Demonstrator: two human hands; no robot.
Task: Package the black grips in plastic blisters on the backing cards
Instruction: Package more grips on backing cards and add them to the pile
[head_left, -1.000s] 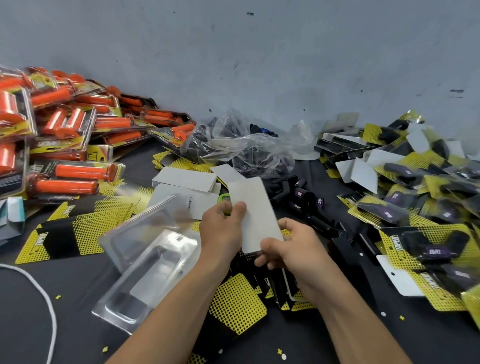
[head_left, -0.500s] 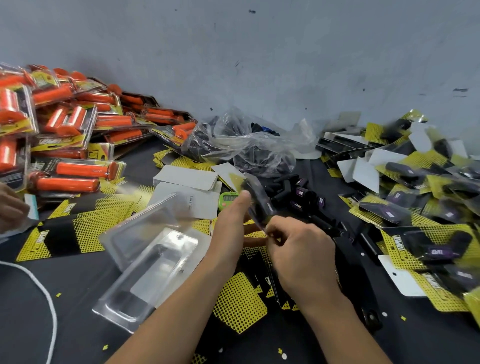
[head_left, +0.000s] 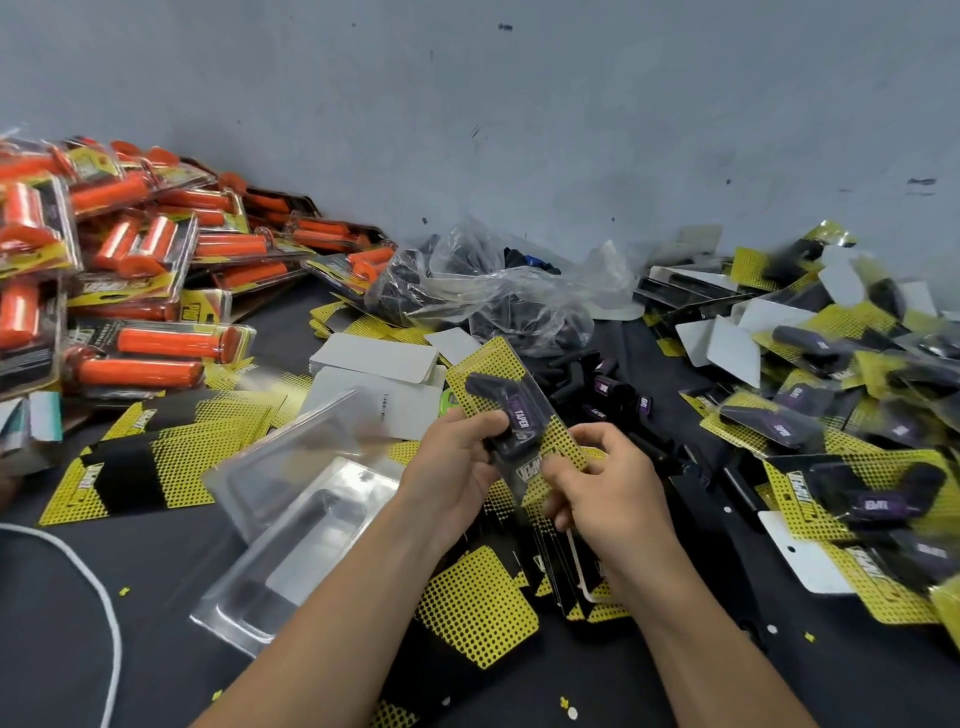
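**Bench inventory, from my edge outward**

1. Spare backing cards (head_left: 478, 613): yellow and black, fanned on the dark table (head_left: 47, 665) under my forearms, within reach for the next pack. A white cord (head_left: 110, 610) loops at my left.
2. Empty clear trays (head_left: 306, 530): at least 2, overlapped just left of my left arm. I judge them to be stock kept close.
3. Left hand (head_left: 457, 467): fingers curled round the left edge of the pack, thumb laid over the blister (head_left: 537, 402), I think to keep it seated.
4. Right hand (head_left: 608, 499): fingertips pinch the lower right edge of the pack's card (head_left: 485, 364) to steady it — probably while I check or close the fit.
5. Black grip (head_left: 483, 387): 1 piece, purple label. It lies inside the blister on that card, held tilted above the table between both hands.
6. Loose black grips (head_left: 608, 389): just beyond the pack, apparently awaiting packing. White card backs (head_left: 374, 358) lie to their left.
7. Clear bag (head_left: 483, 291): farther back, holding more dark pieces.
8. Finished black packs (head_left: 831, 415): heaped at right — the likely place for this one. Orange packs (head_left: 140, 343) are stacked apart at left, with the grey wall (head_left: 519, 130) behind.
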